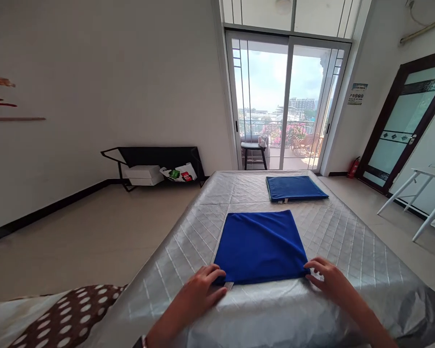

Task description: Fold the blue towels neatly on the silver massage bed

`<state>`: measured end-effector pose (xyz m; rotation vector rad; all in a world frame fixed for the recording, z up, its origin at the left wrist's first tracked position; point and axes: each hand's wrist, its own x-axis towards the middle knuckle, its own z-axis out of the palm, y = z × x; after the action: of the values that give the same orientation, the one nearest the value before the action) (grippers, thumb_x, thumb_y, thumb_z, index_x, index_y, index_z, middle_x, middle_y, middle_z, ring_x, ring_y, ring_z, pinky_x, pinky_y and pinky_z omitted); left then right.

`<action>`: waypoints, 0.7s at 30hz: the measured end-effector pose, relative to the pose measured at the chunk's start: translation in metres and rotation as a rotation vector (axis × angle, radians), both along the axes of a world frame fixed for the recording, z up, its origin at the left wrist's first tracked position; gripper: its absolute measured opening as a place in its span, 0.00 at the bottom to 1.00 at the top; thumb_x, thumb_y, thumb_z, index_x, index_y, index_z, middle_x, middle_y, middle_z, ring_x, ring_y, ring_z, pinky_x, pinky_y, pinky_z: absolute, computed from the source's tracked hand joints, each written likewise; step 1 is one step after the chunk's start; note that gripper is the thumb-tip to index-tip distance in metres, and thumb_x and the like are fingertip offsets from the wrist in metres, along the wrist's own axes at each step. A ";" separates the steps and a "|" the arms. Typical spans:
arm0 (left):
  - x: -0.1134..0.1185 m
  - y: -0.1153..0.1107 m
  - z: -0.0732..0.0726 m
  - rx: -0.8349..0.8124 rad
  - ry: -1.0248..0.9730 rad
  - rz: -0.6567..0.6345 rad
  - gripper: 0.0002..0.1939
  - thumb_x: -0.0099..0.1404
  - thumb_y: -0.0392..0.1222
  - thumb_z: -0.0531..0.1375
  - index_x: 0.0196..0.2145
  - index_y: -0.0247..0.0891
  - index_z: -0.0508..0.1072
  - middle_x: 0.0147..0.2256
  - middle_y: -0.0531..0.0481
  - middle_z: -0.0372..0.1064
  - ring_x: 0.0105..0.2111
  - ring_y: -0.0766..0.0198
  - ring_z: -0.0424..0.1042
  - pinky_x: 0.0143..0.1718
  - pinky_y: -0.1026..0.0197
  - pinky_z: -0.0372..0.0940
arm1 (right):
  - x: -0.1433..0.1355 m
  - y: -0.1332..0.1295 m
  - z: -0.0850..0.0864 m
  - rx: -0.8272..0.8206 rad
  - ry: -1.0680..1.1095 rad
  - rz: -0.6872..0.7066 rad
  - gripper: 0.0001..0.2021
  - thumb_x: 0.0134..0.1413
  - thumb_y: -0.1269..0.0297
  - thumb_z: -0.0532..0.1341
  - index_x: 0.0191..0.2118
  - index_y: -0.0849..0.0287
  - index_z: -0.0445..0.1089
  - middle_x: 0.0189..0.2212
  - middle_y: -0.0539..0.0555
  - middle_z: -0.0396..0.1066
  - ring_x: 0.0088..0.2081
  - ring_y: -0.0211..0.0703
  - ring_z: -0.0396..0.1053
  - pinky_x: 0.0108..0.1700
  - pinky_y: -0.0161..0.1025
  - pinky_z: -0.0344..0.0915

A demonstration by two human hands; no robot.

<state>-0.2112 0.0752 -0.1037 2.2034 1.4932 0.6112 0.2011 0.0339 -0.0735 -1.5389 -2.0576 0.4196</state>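
A bright blue cloth [260,247], roughly square with soft creases, lies flat on the silver quilted cover [192,237]. My left hand [203,289] pinches its near left corner, beside a small white tag. At the near right corner, my right hand [325,276] has the cloth's edge between thumb and fingers. Farther back on the cover rests a darker blue folded cloth [295,187], with small pale tags on its near edge; neither hand touches it.
A brown polka-dot fabric [70,314] is at the lower left. A black rack [159,157] with a white box [144,175] stands by the left wall. A white table [433,173] stands at right, near a red extinguisher [354,167]. Glass doors are behind.
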 end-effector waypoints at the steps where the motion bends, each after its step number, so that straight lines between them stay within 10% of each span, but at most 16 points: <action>1: -0.003 -0.006 -0.004 0.011 0.001 0.007 0.12 0.59 0.51 0.63 0.41 0.54 0.79 0.47 0.48 0.76 0.48 0.51 0.74 0.52 0.51 0.68 | -0.003 0.001 0.000 0.010 0.008 0.000 0.10 0.56 0.70 0.59 0.39 0.50 0.76 0.39 0.52 0.76 0.34 0.42 0.76 0.42 0.40 0.73; 21: -0.011 -0.022 -0.005 0.492 0.133 -0.133 0.12 0.72 0.39 0.51 0.43 0.48 0.74 0.40 0.49 0.78 0.41 0.59 0.78 0.46 0.57 0.73 | 0.014 -0.007 0.009 0.079 -0.001 0.084 0.12 0.58 0.73 0.54 0.34 0.52 0.74 0.41 0.54 0.79 0.39 0.44 0.77 0.43 0.40 0.74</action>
<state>-0.2220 0.0527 -0.1083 2.7359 1.3486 0.8775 0.2151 0.0270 -0.0645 -1.4113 -2.1194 0.3638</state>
